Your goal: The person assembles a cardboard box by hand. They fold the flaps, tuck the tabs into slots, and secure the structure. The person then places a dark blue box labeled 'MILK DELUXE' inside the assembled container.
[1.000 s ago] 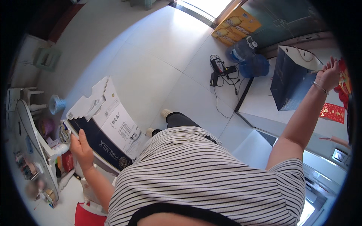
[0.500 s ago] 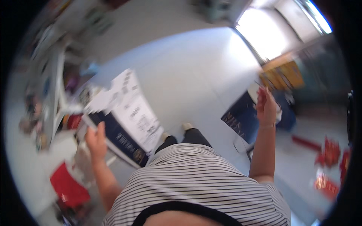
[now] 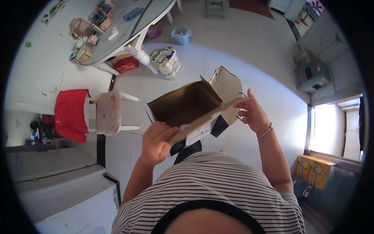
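Note:
In front of my body is an open cardboard box (image 3: 183,107), its bare brown inside showing. Its outer side is white and dark blue, and the near rim looks torn. My left hand (image 3: 156,142) is closed over the box's near left edge. At the right, my right hand (image 3: 253,111) has its fingers curled at the edge of a dark blue cardboard piece with a pale inside (image 3: 230,87) and thin cord handles. That piece sits against the far right side of the box; whether the two touch is hard to tell.
A chair with a clear-covered seat (image 3: 109,113) and red cloth (image 3: 72,115) stands left. Beyond are a white table (image 3: 136,29), a plastic-wrapped pack (image 3: 166,62) and a blue basket (image 3: 181,35). Yellow cartons (image 3: 313,171) stand right by a bright doorway. Steps (image 3: 66,191) lie lower left.
My view has turned to the left. Both hands, wide apart before, have come together in front of me, bringing the box and the dark blue piece side by side. The box's open inside now shows.

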`<action>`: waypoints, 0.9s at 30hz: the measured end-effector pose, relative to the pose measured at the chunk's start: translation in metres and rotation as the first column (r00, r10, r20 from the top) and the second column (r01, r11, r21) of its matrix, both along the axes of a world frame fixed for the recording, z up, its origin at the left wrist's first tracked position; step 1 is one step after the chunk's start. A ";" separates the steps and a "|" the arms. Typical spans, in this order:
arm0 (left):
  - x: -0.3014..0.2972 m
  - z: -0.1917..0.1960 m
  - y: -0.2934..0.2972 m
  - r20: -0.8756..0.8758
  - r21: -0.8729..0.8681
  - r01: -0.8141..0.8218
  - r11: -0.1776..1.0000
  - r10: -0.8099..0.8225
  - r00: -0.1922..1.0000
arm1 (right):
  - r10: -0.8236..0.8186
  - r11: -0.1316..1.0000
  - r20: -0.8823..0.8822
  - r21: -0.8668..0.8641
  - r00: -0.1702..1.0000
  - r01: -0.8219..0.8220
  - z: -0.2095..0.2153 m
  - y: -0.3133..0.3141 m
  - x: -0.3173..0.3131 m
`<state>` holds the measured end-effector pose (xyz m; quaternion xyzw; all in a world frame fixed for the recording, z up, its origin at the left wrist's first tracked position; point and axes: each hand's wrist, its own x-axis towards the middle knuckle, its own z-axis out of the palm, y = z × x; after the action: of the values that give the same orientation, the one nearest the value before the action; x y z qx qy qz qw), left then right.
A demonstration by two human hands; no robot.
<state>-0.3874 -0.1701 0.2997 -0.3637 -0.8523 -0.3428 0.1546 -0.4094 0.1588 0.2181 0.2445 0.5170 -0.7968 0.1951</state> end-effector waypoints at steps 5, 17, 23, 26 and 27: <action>-0.036 -0.006 -0.064 -0.119 -0.059 -0.035 0.998 0.028 0.992 | 0.326 0.934 0.032 -0.166 0.945 -0.316 0.011 -0.073 -0.084; -0.111 -0.031 -0.173 -0.022 -0.084 -0.346 0.934 0.346 0.938 | 0.429 0.824 -0.150 -0.339 0.891 -0.454 0.012 -0.196 -0.206; -0.164 -0.013 -0.185 0.031 -0.229 -0.469 0.853 0.488 0.872 | 0.518 0.784 -0.168 -0.299 0.839 -0.544 0.017 -0.240 -0.299; -0.174 -0.006 -0.193 0.111 -0.194 -0.617 0.763 0.642 0.759 | 0.580 0.787 -0.219 -0.099 0.784 -0.610 0.029 -0.266 -0.340; -0.176 -0.009 -0.198 0.109 -0.148 -0.689 0.710 0.704 0.702 | 0.601 0.774 -0.242 -0.061 0.762 -0.630 0.033 -0.275 -0.357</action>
<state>-0.5635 -0.3682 0.2905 0.0065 -0.9512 -0.2449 0.1874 -0.7660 -0.1162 0.2509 -0.0383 0.5293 -0.7432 0.4075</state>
